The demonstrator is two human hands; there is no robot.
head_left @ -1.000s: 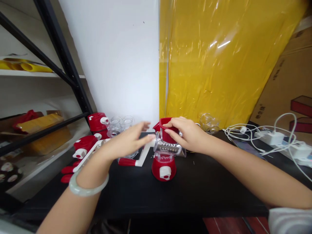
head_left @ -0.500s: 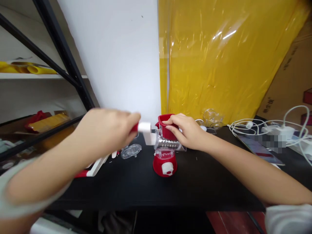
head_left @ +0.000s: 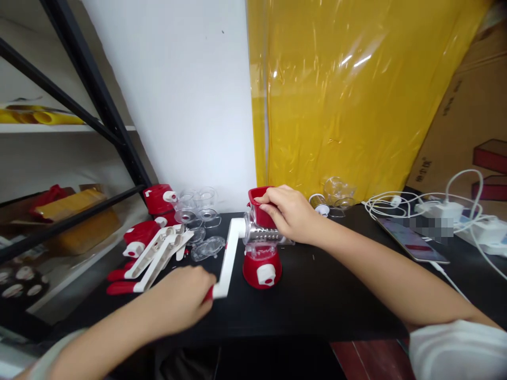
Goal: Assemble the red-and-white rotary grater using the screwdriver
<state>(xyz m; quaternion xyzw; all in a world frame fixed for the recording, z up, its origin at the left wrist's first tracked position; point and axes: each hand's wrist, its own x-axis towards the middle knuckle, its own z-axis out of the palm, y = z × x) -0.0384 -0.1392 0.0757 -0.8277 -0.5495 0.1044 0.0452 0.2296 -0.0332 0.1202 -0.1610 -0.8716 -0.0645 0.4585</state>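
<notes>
A red and white rotary grater (head_left: pixel 262 266) stands upright on the black table, with a metal drum (head_left: pixel 263 234) inside its clear housing. My left hand (head_left: pixel 186 295) is wrapped round the red grip of the white crank handle (head_left: pixel 229 258), which slants down toward me on the grater's left. My right hand (head_left: pixel 291 214) grips the red feed hopper (head_left: pixel 261 215) on top, thumb at its rim and the other fingers partly hidden behind it. Whether anything lies inside the hopper cannot be seen.
Spare crank handles (head_left: pixel 158 258) and red grater bases (head_left: pixel 144 232) lie at left, beside clear plastic parts (head_left: pixel 206 248). Another drum (head_left: pixel 319 204) sits behind my right hand. A phone (head_left: pixel 412 240), white cables and chargers (head_left: pixel 443 211) are at right. A black shelf frame (head_left: pixel 95 79) rises at left.
My left hand has swung the crank from near drum height down toward the table's front edge. My right hand keeps its hold on the hopper. The view has shifted slightly.
</notes>
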